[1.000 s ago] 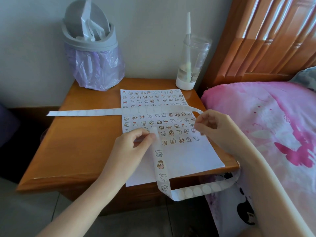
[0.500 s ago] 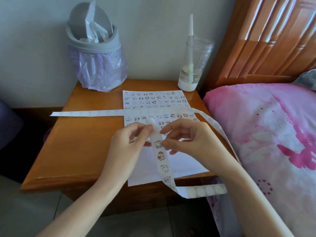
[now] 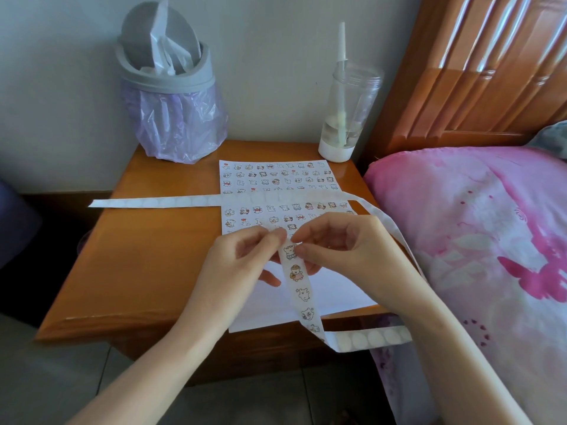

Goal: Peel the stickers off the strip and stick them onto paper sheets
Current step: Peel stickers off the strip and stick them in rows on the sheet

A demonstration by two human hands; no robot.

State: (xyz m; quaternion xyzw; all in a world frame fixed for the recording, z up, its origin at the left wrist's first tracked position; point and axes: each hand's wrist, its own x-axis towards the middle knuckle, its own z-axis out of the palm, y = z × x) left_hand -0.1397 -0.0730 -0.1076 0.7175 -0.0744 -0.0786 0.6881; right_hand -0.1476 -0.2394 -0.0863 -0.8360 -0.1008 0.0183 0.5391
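A white paper sheet (image 3: pixel 331 294) lies on the wooden bedside table (image 3: pixel 147 259), its far half covered with rows of small cartoon stickers. A long sticker strip (image 3: pixel 302 291) loops from the table's left, across the sheet, round the right side and back up to my hands. My left hand (image 3: pixel 242 265) pinches the strip near its top between thumb and forefinger. My right hand (image 3: pixel 340 246) pinches at the topmost sticker (image 3: pixel 290 250) on the strip, fingertips close to the left hand's. Several stickers remain on the strip below.
A grey bin with a purple liner (image 3: pixel 171 96) stands at the table's back left. A clear plastic cup with a straw (image 3: pixel 346 118) stands at the back right. A pink bed cover (image 3: pixel 478 240) and wooden headboard border the right side.
My right hand came in from the right side of the sheet to the strip and now pinches at the top sticker. My left hand kept its hold on the strip.
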